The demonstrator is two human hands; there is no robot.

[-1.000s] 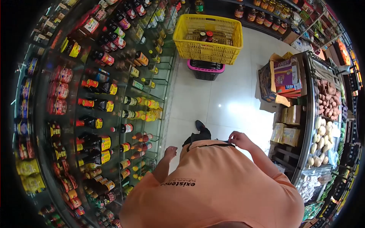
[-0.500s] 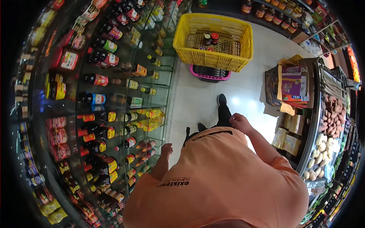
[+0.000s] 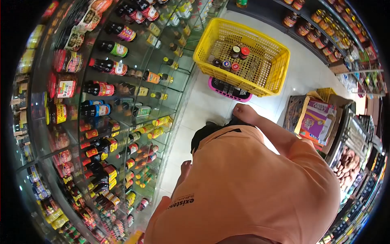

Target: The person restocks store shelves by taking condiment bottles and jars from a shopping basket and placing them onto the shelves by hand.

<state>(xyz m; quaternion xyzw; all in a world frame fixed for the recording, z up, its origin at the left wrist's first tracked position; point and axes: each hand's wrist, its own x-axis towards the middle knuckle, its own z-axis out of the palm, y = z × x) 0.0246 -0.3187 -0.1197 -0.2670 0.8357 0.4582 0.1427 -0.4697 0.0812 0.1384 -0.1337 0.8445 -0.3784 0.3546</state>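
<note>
My right hand (image 3: 242, 111) hangs in front of my waist with its fingers curled in and nothing visible in it, just below the baskets. At my left side, close to the glass shelves, part of my left hand (image 3: 185, 166) shows; its fingers are too small and hidden to make out. A yellow plastic basket (image 3: 248, 83) stands ahead on the floor, holding several jars, among them a red-lidded jar (image 3: 244, 52). Against its near side is a pink-rimmed black basket (image 3: 230, 90).
Glass shelves (image 3: 178, 87) with rows of sauce bottles and jars run along the left. On the right are a cardboard box (image 3: 302, 122) with purple packages and a rack of brown produce (image 3: 347, 164). More shelves of jars (image 3: 313, 34) line the back right.
The view has turned and moved closer to the baskets, which now appear further right and lower. My right hand has come up and forward. Less of my left hand shows.
</note>
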